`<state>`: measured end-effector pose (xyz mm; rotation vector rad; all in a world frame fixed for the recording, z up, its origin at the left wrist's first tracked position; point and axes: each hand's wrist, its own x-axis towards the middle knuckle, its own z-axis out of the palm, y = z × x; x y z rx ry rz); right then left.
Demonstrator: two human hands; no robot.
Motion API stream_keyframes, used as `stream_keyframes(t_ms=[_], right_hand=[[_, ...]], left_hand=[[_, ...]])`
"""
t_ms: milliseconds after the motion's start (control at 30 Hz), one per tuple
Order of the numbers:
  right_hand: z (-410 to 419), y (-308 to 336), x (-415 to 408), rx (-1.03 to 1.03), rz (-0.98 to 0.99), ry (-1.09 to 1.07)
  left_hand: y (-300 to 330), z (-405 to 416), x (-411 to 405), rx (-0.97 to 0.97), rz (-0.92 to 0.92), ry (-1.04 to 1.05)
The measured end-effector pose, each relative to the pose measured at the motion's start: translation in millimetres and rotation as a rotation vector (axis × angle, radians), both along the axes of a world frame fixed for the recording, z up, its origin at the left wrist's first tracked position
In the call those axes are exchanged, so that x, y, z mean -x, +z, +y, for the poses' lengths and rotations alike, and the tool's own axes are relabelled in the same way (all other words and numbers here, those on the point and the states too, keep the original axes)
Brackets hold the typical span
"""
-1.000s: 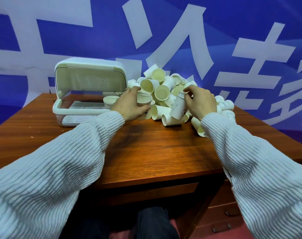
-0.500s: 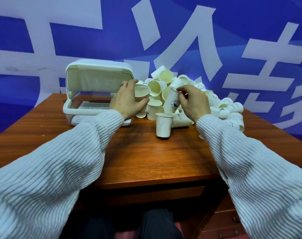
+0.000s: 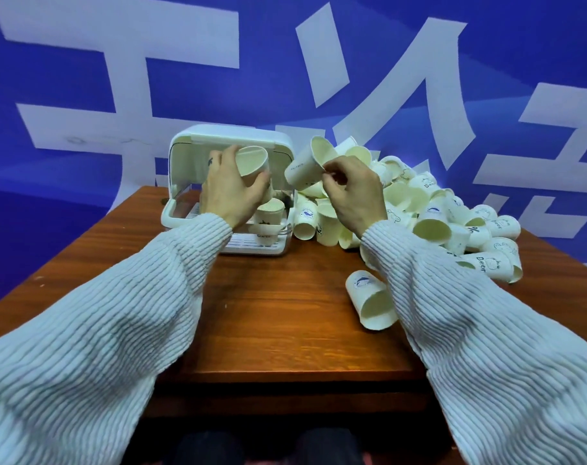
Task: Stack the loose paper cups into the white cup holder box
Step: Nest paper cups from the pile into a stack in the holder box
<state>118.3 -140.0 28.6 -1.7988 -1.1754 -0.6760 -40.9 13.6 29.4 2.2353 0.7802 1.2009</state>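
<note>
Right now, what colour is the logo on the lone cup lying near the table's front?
Blue, on the white lone cup; head view.

Blue wall banner [image 3: 84, 229] w/ big white characters; wooden desk [image 3: 278, 313].

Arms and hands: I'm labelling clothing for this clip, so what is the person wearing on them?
Both arms are covered to the wrist by loose white ribbed-knit sleeves, the left sleeve and the right sleeve. The left hand and right hand are bare, with no gloves. A small dark mark shows on a left finger.
</note>
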Motion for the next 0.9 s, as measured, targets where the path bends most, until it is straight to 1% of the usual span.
stream_keyframes(t_ms=[133,267,400,533,633,733,800,900], right_hand=[[22.5,-0.5,6.4,0.07,0.019,0.079],[41.5,-11.8,3.3,0.164,0.009,0.081],[55.5,-9.8,2.1,0.378,-0.012,0.046],[66.4,1.1,5.9,0.577,-0.138,-0.008],[77.2,5.1,8.6,0.732,-0.09,-0.017],[85.7,-2.8,9.5,0.9,-0.084,0.005],[84.6,-6.4,12.4,0.913,-0.077,0.024],[77.7,-3.1,8.7,0.756,0.01,0.043]], left_hand=[[-2.7,12.4,4.9,0.055,-0.057,0.052],[-8.4,21.8,7.1,0.047,-0.056,0.06],[-10.9,27.3,5.5,0.048,-0.091,0.077],[-13.0,32.2,6.2,0.025,-0.073,0.076],[-13.5,35.3,7.2,0.001,-0.05,0.069],[-13.1,37.3,6.3,-0.006,-0.032,0.046],[-13.0,37.7,4.2,-0.013,-0.005,0.028],[-12.1,37.6,-2.1,-0.044,0.016,-0.031]])
